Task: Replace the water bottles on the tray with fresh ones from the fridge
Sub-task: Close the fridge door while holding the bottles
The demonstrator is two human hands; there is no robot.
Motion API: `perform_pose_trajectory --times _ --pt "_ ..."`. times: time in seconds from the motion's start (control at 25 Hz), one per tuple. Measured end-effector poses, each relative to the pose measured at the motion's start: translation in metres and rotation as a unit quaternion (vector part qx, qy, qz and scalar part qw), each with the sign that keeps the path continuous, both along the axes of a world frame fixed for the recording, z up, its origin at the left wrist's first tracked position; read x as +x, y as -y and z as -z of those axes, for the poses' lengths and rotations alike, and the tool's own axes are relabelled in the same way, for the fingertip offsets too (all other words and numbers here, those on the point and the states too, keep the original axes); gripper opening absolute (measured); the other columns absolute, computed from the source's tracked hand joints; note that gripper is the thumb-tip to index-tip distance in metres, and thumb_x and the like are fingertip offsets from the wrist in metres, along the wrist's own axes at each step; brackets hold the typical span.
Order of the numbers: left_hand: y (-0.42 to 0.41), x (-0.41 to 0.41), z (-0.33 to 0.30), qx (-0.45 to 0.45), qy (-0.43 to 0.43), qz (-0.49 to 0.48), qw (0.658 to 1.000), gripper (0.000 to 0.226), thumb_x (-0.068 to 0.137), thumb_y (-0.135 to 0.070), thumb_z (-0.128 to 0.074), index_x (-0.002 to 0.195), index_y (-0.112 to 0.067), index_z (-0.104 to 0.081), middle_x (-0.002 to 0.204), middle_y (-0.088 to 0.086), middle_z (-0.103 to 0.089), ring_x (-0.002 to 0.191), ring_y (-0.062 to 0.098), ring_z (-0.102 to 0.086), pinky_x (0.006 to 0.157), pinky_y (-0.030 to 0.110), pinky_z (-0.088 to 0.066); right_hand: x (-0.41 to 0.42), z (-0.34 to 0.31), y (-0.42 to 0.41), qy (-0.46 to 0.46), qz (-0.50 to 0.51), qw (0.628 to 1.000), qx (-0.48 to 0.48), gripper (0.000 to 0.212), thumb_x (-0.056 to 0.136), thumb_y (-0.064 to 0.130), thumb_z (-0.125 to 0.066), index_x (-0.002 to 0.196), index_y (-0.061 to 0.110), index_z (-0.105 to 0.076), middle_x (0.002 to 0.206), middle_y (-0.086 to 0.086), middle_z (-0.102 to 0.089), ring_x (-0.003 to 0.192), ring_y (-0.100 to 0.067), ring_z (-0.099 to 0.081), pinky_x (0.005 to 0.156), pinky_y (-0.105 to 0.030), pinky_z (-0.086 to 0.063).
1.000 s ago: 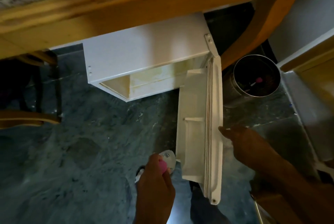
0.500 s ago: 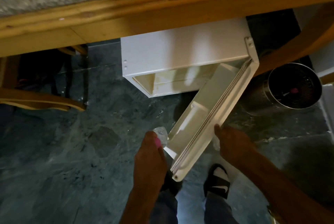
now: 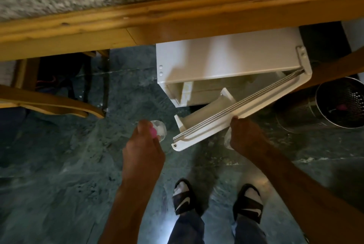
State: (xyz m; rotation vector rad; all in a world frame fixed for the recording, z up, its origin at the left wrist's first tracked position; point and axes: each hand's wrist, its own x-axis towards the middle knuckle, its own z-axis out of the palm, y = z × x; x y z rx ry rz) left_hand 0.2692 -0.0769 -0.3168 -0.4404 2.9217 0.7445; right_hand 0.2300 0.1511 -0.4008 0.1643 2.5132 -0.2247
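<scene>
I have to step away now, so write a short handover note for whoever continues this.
Left hand: shut on a clear bottle with a pink cap.
Right hand: pressed against the outer edge of the fridge door, with a second clear bottle under it.
Done: bottles out of the small white fridge; door partly closed.
Left: shut the door and carry the bottles to the tray, which is not in view.
</scene>
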Motion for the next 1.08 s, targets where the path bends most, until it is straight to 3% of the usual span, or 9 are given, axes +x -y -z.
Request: perform_pose_trajectory --times 0.08,0.24,0.4,0.68,0.92,1.08 --pt "0.006 0.000 0.004 -0.001 0.019 0.001 1.000 0.029 0.084 -0.007 -0.061 0.107 -0.016 -0.046 0.093 0.013 -0.068 0.081 0.035 -0.066 0.070 0.043 -0.057 -0.011 0.004 0.010 -0.018 -0.004 1.000 -0.002 0.042 0.087 0.025 -0.063 0.122 0.006 -0.052 0.117 -0.013 -0.064 0.107 -0.026 -0.062 0.094 -0.037 -0.049" --pt "0.007 -0.007 0.018 0.001 0.032 -0.006 0.999 0.029 0.080 -0.004 -0.064 0.098 -0.018 -0.047 0.077 0.000 -0.057 0.075 0.031 -0.064 0.062 0.034 -0.048 -0.036 0.007 0.022 -0.024 -0.027 0.999 0.010 0.040 0.083 0.025 -0.068 0.115 0.004 -0.056 0.114 -0.014 -0.066 0.105 -0.027 -0.063 0.093 -0.037 -0.049" --pt "0.003 -0.027 0.034 0.000 0.042 0.006 0.999 0.025 0.079 -0.001 -0.062 0.097 -0.014 -0.050 0.075 0.002 -0.055 0.076 0.032 -0.064 0.062 0.031 -0.041 -0.051 0.006 0.029 -0.032 -0.033 0.999 0.014 0.043 0.083 0.026 -0.068 0.118 0.003 -0.055 0.115 -0.015 -0.065 0.106 -0.028 -0.062 0.094 -0.037 -0.048" --pt "-0.007 -0.078 0.059 0.018 0.032 0.064 0.997 0.021 0.083 -0.008 -0.059 0.103 -0.004 -0.052 0.093 0.021 -0.067 0.088 0.039 -0.064 0.074 0.040 -0.050 -0.076 0.007 0.035 -0.050 -0.003 0.998 -0.027 0.042 0.080 0.022 -0.072 0.114 0.002 -0.058 0.110 -0.016 -0.068 0.101 -0.029 -0.065 0.091 -0.037 -0.050" --pt "-0.012 -0.108 0.075 0.006 0.039 0.075 0.996 0.023 0.083 -0.009 -0.062 0.103 -0.005 -0.052 0.098 0.020 -0.068 0.092 0.039 -0.062 0.073 0.036 -0.045 -0.093 0.013 0.037 -0.058 -0.007 0.998 -0.025 0.041 0.080 0.020 -0.072 0.114 0.001 -0.058 0.113 -0.017 -0.066 0.104 -0.031 -0.064 0.092 -0.038 -0.050" --pt "-0.012 -0.113 0.084 -0.015 0.056 0.090 0.994 0.026 0.084 -0.013 -0.062 0.106 -0.007 -0.051 0.102 0.018 -0.068 0.097 0.038 -0.061 0.078 0.040 -0.047 -0.091 0.017 0.036 -0.085 -0.006 0.996 -0.028 0.037 0.082 0.019 -0.067 0.113 0.000 -0.058 0.111 -0.018 -0.067 0.102 -0.032 -0.064 0.090 -0.039 -0.051"
